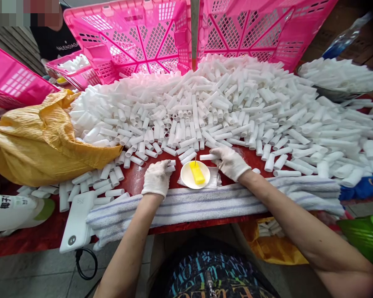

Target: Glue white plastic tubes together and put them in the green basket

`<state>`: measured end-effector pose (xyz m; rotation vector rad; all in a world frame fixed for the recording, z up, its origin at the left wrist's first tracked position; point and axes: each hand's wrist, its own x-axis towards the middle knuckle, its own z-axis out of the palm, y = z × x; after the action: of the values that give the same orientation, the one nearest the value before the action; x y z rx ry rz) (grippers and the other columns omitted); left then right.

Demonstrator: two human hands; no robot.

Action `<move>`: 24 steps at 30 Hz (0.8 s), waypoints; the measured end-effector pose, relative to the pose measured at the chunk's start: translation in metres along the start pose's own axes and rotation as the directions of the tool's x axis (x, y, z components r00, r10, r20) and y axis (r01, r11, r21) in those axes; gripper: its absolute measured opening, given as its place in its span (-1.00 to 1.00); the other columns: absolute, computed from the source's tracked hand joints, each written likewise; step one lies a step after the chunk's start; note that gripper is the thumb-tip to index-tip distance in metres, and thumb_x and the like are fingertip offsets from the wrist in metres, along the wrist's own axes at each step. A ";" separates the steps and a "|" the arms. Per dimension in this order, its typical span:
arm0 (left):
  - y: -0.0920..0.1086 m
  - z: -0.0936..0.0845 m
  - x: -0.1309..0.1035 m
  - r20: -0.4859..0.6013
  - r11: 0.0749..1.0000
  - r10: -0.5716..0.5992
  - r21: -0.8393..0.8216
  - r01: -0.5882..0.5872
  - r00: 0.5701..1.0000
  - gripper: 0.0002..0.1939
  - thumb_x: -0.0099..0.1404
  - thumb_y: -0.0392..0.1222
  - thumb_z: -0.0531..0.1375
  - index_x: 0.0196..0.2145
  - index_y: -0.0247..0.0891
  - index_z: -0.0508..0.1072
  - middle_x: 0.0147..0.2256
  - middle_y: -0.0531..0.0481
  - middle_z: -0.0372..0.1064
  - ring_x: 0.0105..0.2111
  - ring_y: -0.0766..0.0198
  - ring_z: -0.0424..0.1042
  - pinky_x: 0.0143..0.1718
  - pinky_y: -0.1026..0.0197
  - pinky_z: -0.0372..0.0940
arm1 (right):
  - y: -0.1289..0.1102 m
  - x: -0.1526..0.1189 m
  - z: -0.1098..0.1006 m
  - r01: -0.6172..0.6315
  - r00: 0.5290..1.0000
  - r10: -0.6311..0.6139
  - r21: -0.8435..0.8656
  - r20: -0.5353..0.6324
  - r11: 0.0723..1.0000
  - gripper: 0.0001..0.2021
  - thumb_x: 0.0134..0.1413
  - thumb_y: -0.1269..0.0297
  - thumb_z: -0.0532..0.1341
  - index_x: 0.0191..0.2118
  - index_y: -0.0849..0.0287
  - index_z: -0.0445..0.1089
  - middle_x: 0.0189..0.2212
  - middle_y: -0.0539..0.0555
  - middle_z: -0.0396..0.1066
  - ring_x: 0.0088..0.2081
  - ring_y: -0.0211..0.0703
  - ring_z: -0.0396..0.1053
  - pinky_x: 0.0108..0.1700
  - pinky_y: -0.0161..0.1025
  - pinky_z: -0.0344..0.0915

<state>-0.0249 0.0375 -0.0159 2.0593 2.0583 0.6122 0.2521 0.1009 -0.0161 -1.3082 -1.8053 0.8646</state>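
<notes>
Hundreds of short white plastic tubes (224,103) are lying heaped on the red worktop (136,180), behind the small round white dish (195,174). Left of the dish, the gloved left hand (156,178) is pinching tubes in closed fingers; right of it, the gloved right hand (230,162) is clamping one tube (209,157).

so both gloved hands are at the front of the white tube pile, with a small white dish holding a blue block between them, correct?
Not quite: the head view shows a yellow block, not blue, in the small white dish. The gloved left hand and right hand do sit at the front of the pile of white plastic tubes.
</notes>
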 end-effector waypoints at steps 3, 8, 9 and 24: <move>0.001 0.000 -0.001 0.004 0.958 -0.099 -0.270 0.096 0.995 -0.66 0.26 -0.15 0.23 -0.01 -0.25 0.49 -0.05 -0.18 0.48 -0.04 0.08 0.43 0.10 0.05 0.27 | -0.011 -0.020 -0.006 -0.079 0.992 0.061 0.169 0.112 0.982 -0.59 0.11 0.10 0.25 0.05 0.15 0.47 -0.02 0.13 0.49 -0.12 -0.05 0.47 0.00 -0.06 0.43; 0.010 0.002 -0.003 0.211 0.618 -0.248 -0.717 0.322 0.945 -0.52 0.26 -0.06 0.20 0.10 -0.28 0.36 -0.08 -0.13 0.48 -0.18 0.23 0.48 -0.05 0.13 0.37 | -0.020 -0.032 0.010 -0.212 0.960 0.139 0.304 0.245 0.929 -0.56 0.15 0.01 0.24 0.03 0.20 0.49 -0.06 0.16 0.52 -0.19 -0.10 0.50 -0.08 -0.13 0.47; 0.012 0.003 -0.004 0.238 0.587 -0.257 -0.731 0.347 0.937 -0.52 0.25 -0.08 0.21 0.09 -0.28 0.35 -0.12 -0.11 0.49 -0.24 0.25 0.49 -0.09 0.14 0.38 | -0.018 -0.032 0.014 -0.149 0.976 0.094 0.292 0.195 0.945 -0.59 0.14 0.03 0.25 -0.01 0.19 0.52 -0.09 0.16 0.53 -0.15 -0.08 0.50 -0.03 -0.12 0.45; 0.024 -0.005 -0.027 0.184 0.966 -0.128 -0.201 0.165 0.975 -0.72 0.24 -0.24 0.27 -0.08 -0.24 0.58 0.00 -0.20 0.46 0.04 0.04 0.44 0.16 0.05 0.30 | -0.010 -0.052 0.019 0.069 0.990 -0.085 0.141 0.115 0.988 -0.71 0.07 0.07 0.32 -0.15 0.11 0.52 -0.29 0.08 0.51 -0.22 -0.07 0.49 -0.06 -0.07 0.46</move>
<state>-0.0040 0.0093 -0.0060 1.7566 1.9331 0.5838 0.2424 0.0464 -0.0260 -1.1133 -1.8418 1.0253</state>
